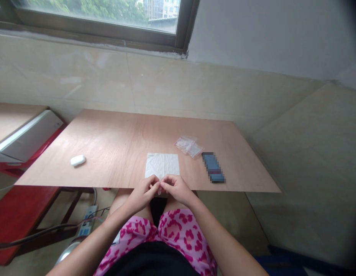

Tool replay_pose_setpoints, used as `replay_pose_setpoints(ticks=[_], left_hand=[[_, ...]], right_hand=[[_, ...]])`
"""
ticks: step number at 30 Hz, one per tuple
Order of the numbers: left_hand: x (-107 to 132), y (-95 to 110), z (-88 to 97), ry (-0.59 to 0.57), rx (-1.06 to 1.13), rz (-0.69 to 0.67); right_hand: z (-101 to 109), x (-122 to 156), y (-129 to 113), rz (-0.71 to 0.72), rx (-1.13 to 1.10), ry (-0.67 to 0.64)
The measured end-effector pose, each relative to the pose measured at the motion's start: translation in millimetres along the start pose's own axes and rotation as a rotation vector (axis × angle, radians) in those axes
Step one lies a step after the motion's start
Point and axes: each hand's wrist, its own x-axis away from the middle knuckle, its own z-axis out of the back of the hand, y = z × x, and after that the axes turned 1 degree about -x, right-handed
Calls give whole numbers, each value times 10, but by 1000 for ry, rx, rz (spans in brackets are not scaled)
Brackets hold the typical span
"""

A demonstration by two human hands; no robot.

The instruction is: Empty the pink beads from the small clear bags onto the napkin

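My left hand (149, 188) and my right hand (175, 186) meet at the table's near edge, fingertips almost touching. Both are closed in a pinch. Between them shows a bit of something small and pale, mostly hidden by the fingers; I cannot make out what it is. Just beyond the fingers lies a square white tissue (162, 163), flat on the wooden table (123, 149). Further off to the right is a small heap of clear plastic bags (189, 145).
A phone (214, 167), blurred out, lies at the right of the table. A white rounded case (78, 160) rests at the left. Below on the left are a red bench (25, 218) and a power strip (88, 220) with cables. A wall and window stand behind the table.
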Motion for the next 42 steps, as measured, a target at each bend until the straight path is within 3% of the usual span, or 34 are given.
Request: replay_pose_setpoints(ticks=[8, 14, 19, 24, 28, 32, 36, 42], left_hand=[[20, 55, 37, -144, -110, 12], [5, -26, 15, -8, -274, -3], [-10, -87, 18, 93, -389, -29], [-33, -121, 70, 220, -338, -16], [-35, -89, 95, 267, -311, -152], [-21, -67, 90, 159, -304, -311], [-22, -136, 78, 57, -342, -286], [-42, -216, 89, 75, -403, -263]], right_hand=[[-104, 24, 136, 11, 27, -107], [-136, 21, 154, 56, 89, -59], [-128, 18, 123, 88, 311, 118], [-83, 20, 103, 153, 445, 241], [-52, 11, 106, 156, 344, 287], [-27, -17, 102, 128, 96, 184], [-14, -40, 82, 84, -33, 103], [-17, -29, 71, 147, -28, 100]])
